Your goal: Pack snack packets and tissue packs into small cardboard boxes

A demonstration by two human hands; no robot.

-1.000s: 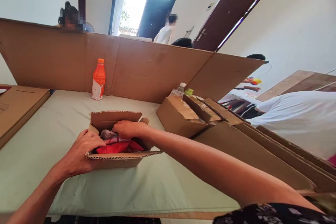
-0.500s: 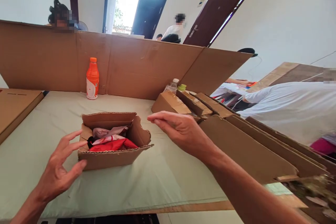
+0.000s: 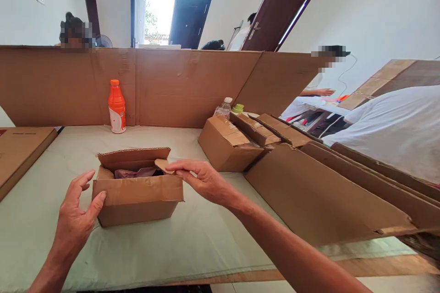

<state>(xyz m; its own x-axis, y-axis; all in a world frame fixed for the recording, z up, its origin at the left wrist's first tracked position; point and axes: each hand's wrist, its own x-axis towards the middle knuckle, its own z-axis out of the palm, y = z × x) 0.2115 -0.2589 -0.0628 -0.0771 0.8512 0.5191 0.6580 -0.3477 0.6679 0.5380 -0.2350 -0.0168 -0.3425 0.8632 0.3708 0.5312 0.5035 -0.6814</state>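
Note:
A small brown cardboard box (image 3: 137, 199) sits on the pale green table cover (image 3: 172, 247) in front of me, its flaps partly up. Pinkish cloth (image 3: 134, 173) shows inside it. My left hand (image 3: 77, 210) rests against the box's left front corner, thumb touching the wall and fingers spread. My right hand (image 3: 201, 181) pinches the small right side flap (image 3: 163, 165) at the box's top edge and holds it over the opening.
An orange drink bottle (image 3: 117, 106) stands by the tall cardboard screen (image 3: 189, 87). Another small box (image 3: 225, 144), a clear water bottle (image 3: 223, 107) and flattened cardboard sheets (image 3: 319, 192) lie to the right. A flat carton (image 3: 20, 149) is at left. People sit beyond.
Both hands came out of the box, lifted, then returned: the left now touches the box's left corner, the right has taken hold of the side flap. The red cloth is out of sight.

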